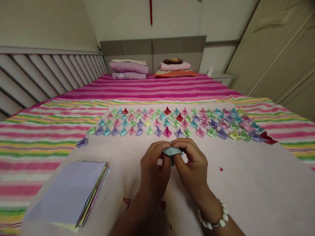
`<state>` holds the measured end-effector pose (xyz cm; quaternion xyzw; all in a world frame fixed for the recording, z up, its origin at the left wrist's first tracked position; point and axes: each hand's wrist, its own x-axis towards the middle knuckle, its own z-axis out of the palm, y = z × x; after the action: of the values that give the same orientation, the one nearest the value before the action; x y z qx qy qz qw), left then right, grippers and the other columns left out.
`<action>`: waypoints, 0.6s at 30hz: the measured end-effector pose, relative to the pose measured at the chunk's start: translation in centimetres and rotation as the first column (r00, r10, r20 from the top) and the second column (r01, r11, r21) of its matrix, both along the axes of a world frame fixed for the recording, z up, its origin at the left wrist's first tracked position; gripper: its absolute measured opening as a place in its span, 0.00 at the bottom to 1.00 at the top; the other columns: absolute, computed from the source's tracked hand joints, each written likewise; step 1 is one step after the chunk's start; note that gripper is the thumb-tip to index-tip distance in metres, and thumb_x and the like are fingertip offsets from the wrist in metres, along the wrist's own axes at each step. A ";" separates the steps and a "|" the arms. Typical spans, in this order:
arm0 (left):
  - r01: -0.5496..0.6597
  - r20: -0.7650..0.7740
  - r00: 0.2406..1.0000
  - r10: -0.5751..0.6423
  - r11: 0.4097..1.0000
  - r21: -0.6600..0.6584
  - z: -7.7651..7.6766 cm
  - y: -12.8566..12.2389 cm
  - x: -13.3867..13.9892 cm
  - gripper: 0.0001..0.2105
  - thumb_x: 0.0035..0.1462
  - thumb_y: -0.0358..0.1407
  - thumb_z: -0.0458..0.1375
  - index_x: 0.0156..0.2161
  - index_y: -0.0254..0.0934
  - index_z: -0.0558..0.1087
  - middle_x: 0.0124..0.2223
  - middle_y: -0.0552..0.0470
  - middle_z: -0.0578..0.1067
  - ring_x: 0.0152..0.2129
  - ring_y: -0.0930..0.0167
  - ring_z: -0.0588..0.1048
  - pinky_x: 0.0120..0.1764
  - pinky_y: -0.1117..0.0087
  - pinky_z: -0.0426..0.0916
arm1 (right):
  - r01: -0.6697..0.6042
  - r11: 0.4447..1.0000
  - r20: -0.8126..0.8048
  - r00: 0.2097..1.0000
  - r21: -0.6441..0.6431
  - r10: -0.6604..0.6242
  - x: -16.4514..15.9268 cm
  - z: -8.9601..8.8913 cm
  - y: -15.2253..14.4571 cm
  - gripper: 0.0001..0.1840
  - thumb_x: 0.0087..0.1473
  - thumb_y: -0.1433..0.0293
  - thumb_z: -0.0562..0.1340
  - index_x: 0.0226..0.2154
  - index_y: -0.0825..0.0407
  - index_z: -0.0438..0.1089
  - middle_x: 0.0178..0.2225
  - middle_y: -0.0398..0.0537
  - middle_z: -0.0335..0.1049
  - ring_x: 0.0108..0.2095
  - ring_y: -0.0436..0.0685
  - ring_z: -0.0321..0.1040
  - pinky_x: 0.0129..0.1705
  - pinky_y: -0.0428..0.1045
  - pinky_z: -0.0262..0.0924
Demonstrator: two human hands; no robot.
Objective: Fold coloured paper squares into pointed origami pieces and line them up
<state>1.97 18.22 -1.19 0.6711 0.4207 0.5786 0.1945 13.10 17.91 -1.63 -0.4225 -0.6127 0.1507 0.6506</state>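
Note:
Between both hands is a light blue piece of folded paper (172,151), raised a little above the white sheet. My left hand (155,164) pinches its left side, thumb below and fingers on top. On the other side my right hand (193,162) grips it the same way, with a white beaded bracelet on the wrist. Part of the paper is hidden behind the fingers. Just beyond the hands stand rows of small folded paper boats (167,132) in many colours. A stack of square coloured paper (71,190), lavender on top, lies to the left.
The white sheet (246,196) covers part of a striped bed (24,147). One purple paper boat (82,142) sits apart at the left. A small red scrap (221,169) lies on the right. Folded bedding (129,68) and a headboard (137,47) are at the back.

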 end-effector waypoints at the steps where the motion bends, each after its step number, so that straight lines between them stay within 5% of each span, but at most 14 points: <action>1: 0.041 0.040 0.998 -0.041 0.999 -0.003 0.1 0.0 -0.1 0.15 0.52 0.20 0.52 0.39 0.36 0.75 0.41 0.49 0.78 0.39 0.71 0.76 0.41 0.72 0.72 | -0.006 1.000 -0.018 1.000 0.011 0.006 0.0 0.0 0.0 0.12 0.51 0.81 0.59 0.33 0.49 0.70 0.36 0.47 0.70 0.40 0.56 0.68 0.42 0.53 0.64; 4: 0.175 0.183 0.970 -0.160 0.982 -0.066 0.2 0.0 -0.6 0.14 0.54 0.22 0.51 0.38 0.38 0.77 0.46 0.48 0.78 0.46 0.69 0.75 0.49 0.68 0.69 | -0.032 0.999 -0.076 0.997 0.008 0.033 0.3 0.0 0.1 0.12 0.52 0.81 0.59 0.34 0.48 0.71 0.39 0.48 0.69 0.43 0.58 0.68 0.44 0.55 0.65; 8: 0.354 0.450 0.866 -0.219 0.904 -0.240 0.2 0.1 -1.0 0.14 0.57 0.28 0.51 0.37 0.39 0.80 0.51 0.47 0.76 0.50 0.65 0.73 0.46 0.67 0.71 | -0.058 0.998 -0.066 0.996 0.002 0.058 0.7 0.2 0.2 0.11 0.52 0.80 0.59 0.34 0.48 0.71 0.41 0.49 0.69 0.44 0.59 0.67 0.44 0.55 0.64; 13: 0.238 0.473 0.881 -0.027 0.889 -0.392 0.4 0.5 -0.8 0.05 0.52 0.36 0.63 0.30 0.37 0.80 0.47 0.46 0.77 0.44 0.64 0.75 0.43 0.68 0.71 | -0.205 0.978 -0.048 0.978 -0.045 0.203 0.8 0.5 0.0 0.14 0.52 0.78 0.59 0.38 0.47 0.73 0.47 0.50 0.67 0.51 0.60 0.64 0.52 0.57 0.61; 16: 0.207 0.513 0.858 0.026 0.896 -0.392 0.5 0.7 -0.7 0.05 0.46 0.34 0.67 0.30 0.36 0.78 0.46 0.48 0.77 0.41 0.66 0.76 0.40 0.70 0.71 | -0.352 0.929 -0.250 0.915 -0.117 0.315 0.6 0.5 -0.1 0.17 0.54 0.72 0.61 0.47 0.45 0.70 0.50 0.51 0.66 0.51 0.60 0.66 0.51 0.56 0.63; 18: 0.240 0.568 0.822 0.032 0.886 -0.396 0.4 0.7 -0.7 0.07 0.47 0.33 0.67 0.34 0.37 0.77 0.43 0.48 0.78 0.38 0.68 0.77 0.39 0.71 0.71 | -0.396 0.893 -0.424 0.861 -0.212 0.280 0.4 0.4 0.1 0.22 0.50 0.69 0.66 0.49 0.45 0.68 0.48 0.50 0.69 0.44 0.58 0.70 0.42 0.53 0.68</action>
<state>1.28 18.92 -0.75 0.4306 0.4291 0.6237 0.4914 13.48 18.02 -1.20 -0.3608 -0.5098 0.4320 0.6507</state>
